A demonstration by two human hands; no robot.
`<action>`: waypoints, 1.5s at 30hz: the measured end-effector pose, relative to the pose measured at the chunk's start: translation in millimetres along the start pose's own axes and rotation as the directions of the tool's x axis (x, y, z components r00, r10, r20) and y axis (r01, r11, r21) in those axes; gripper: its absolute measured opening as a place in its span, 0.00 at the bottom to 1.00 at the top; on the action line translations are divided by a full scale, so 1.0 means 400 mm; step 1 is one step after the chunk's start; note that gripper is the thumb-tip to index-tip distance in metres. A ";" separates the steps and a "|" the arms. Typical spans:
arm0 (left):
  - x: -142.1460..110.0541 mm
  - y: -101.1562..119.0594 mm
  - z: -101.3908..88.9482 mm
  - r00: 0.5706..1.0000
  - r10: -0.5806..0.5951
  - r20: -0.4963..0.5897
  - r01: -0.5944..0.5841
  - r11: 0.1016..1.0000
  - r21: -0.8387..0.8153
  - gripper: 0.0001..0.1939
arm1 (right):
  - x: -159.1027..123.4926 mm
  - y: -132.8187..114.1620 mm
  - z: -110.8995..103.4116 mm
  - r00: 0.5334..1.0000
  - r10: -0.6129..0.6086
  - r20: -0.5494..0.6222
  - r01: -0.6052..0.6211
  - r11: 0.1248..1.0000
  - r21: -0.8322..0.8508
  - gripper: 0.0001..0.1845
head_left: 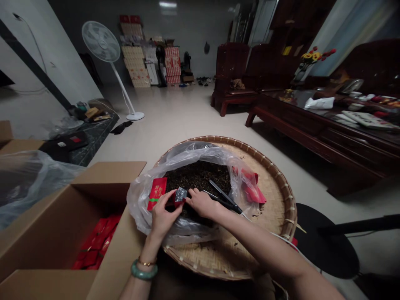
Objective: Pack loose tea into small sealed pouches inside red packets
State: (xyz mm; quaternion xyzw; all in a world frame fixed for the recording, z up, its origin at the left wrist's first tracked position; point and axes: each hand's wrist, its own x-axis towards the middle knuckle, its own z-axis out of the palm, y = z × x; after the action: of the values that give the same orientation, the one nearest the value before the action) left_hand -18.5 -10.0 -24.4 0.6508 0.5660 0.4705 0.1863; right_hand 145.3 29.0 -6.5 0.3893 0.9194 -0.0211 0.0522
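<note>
Between my two hands is a small red packet point(178, 203), its top showing a silvery foil-like inside. My left hand point(162, 213) grips its left side with thumb and fingers. At its right edge, the curled fingers of my right hand point(200, 202) close on the packet. Below lies a clear plastic bag point(140, 208), open and full of dark loose tea leaves point(196, 175). Another red packet point(157, 191) with gold lettering and a green stripe rests on the bag's left side. A black tong-like hand sealer point(228, 200) with a cord lies across the bag, beside my right forearm.
The bag sits on a round woven bamboo tray point(289, 204), with red packets point(254, 189) at its right. An open cardboard box point(109, 173) at left holds several red packets point(98, 241). A black round stand base point(331, 250) is right, a white fan point(136, 116) farther back.
</note>
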 end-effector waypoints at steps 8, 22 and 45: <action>0.007 -0.002 0.007 1.000 -0.014 0.003 0.014 1.000 -0.014 0.21 | 0.002 -0.001 0.015 1.000 -0.025 -0.017 0.025 1.000 0.006 0.15; 0.014 -0.019 -0.006 0.993 -0.108 -0.044 0.105 0.992 -0.071 0.23 | -0.018 0.039 0.020 0.975 0.132 -0.181 -0.002 0.814 0.582 0.14; 0.019 -0.012 -0.003 0.972 -0.219 -0.084 0.200 0.962 -0.186 0.27 | -0.010 0.017 0.015 0.884 0.343 0.317 0.242 -0.916 0.319 0.09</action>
State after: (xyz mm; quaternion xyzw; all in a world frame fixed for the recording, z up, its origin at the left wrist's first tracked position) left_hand -22.8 -2.1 -24.6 0.5427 0.5967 0.5297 0.2622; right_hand 153.4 30.4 -12.0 0.2780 0.0406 -0.8174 -0.5030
